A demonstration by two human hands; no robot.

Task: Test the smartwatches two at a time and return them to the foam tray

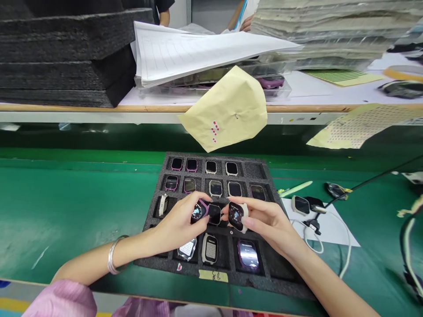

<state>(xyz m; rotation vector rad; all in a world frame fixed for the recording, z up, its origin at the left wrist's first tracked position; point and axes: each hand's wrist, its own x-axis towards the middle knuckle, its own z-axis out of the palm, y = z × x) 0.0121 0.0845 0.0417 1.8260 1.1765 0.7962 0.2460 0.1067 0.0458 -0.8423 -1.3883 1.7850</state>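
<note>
My left hand [188, 215] is closed around a purple smartwatch case [197, 212] whose screen is lit with a dial. In my right hand [261, 218] is a white smartwatch case [235, 215], pinched by its edges, its screen also lit. Both watches are held above a black foam tray [155, 262] with square compartments. Several more watch cases lie in it, purple and pale ones, such as a lit purple watch [248, 254] near the front and a pale watch [209, 248] beside it. My hands and wrists hide part of the middle rows.
Right of the tray, a pale watch [300, 205], a green pen [295, 189] and white cables [346, 251] lie on the green bench [66, 198]. Above, a shelf [148, 115] carries black foam stacks [59, 57] and papers [198, 50]; a yellow paper [231, 108] hangs down. Another person's hand [246, 23] shows behind.
</note>
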